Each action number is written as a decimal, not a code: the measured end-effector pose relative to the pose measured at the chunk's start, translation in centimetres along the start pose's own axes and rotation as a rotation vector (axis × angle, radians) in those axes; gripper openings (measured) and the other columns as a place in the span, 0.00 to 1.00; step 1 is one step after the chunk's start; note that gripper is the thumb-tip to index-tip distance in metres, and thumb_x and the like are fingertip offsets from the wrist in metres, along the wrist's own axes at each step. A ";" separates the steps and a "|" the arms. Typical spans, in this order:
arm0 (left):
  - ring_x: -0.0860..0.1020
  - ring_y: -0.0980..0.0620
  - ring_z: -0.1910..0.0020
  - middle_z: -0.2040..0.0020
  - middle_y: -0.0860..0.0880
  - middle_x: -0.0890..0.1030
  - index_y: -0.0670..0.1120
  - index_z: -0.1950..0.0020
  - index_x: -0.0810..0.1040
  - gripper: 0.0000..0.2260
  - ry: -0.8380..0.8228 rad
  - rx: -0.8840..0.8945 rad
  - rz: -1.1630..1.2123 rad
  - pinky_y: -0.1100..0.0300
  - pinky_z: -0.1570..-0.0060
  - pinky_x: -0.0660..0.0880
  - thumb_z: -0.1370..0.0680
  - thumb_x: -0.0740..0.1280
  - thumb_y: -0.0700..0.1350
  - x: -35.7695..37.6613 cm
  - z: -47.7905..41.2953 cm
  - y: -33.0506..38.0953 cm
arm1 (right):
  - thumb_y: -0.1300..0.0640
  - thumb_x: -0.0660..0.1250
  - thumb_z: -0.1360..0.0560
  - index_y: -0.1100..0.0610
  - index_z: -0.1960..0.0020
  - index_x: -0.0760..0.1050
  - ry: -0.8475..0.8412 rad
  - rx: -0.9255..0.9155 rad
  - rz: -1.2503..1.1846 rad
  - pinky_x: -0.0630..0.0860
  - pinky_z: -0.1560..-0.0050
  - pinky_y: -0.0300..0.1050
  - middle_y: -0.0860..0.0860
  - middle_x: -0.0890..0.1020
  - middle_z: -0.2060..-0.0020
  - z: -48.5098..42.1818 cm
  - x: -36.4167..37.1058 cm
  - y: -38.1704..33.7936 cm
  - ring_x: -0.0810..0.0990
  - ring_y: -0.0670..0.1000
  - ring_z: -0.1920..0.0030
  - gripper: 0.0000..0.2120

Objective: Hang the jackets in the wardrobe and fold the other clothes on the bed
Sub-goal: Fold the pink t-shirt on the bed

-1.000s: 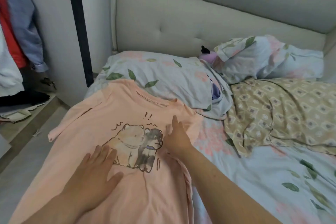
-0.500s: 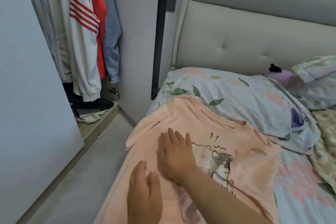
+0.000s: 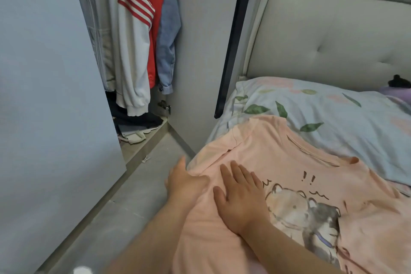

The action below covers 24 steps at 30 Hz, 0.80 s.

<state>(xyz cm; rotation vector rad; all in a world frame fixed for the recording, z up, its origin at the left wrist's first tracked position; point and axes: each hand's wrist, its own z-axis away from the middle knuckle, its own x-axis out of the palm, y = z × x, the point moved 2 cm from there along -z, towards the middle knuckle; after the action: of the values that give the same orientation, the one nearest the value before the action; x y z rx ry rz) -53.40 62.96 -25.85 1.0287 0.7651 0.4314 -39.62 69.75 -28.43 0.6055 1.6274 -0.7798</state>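
Two hands on a peach T-shirt [image 3: 278, 162] spread on the bed [image 3: 378, 162].
The right hand [image 3: 242, 202] lies flat on it, fingers straight, beside the cartoon print [image 3: 304, 213]. The left hand [image 3: 184, 182] sits at the sleeve [image 3: 211, 158] edge, thumb over the cloth; whether it grips is unclear. Jackets [image 3: 135, 51] hang in the wardrobe [image 3: 195, 51].

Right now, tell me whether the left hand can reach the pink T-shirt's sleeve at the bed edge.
Likely yes: the left hand is right at the sleeve, with nothing in between.

Right hand [image 3: 242, 200] flat, left hand [image 3: 184, 183] unclear.
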 end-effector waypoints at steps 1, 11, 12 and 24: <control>0.79 0.50 0.46 0.50 0.55 0.82 0.52 0.41 0.81 0.21 -0.105 0.025 0.027 0.55 0.44 0.76 0.35 0.73 0.47 0.0 -0.7 0.1 | 0.35 0.41 0.25 0.47 0.21 0.58 0.007 0.003 -0.005 0.45 0.23 0.52 0.51 0.58 0.21 -0.1 0.0 0.0 0.55 0.52 0.21 0.36; 0.69 0.47 0.65 0.69 0.44 0.72 0.44 0.68 0.70 0.15 0.004 -0.065 0.361 0.54 0.63 0.66 0.22 0.67 0.45 -2.1 -8.8 1.5 | 0.34 0.40 0.26 0.45 0.21 0.56 0.006 0.020 -0.038 0.39 0.24 0.47 0.47 0.55 0.20 0.2 -0.3 -0.1 0.51 0.48 0.21 0.36; 0.71 0.47 0.65 0.68 0.44 0.73 0.44 0.66 0.71 0.14 0.001 -0.094 0.416 0.53 0.62 0.68 0.22 0.68 0.45 -2.2 -9.7 2.3 | 0.34 0.40 0.26 0.45 0.21 0.55 0.009 0.021 -0.040 0.38 0.25 0.46 0.46 0.55 0.20 0.1 -0.3 0.0 0.50 0.48 0.21 0.36; 0.81 0.38 0.47 0.44 0.35 0.81 0.33 0.40 0.76 0.43 -0.598 -0.798 0.342 0.49 0.49 0.78 0.29 0.61 0.73 0.3 -7.4 -3.7 | 0.34 0.38 0.29 0.45 0.21 0.58 0.020 0.026 -0.042 0.39 0.25 0.45 0.45 0.57 0.21 0.0 -0.7 -0.1 0.52 0.47 0.21 0.38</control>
<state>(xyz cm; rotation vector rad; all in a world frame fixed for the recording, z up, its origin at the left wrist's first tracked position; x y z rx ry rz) -58.78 65.88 -31.46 0.4702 -0.1438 0.6135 -39.53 69.71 -27.72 0.6008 1.6556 -0.8293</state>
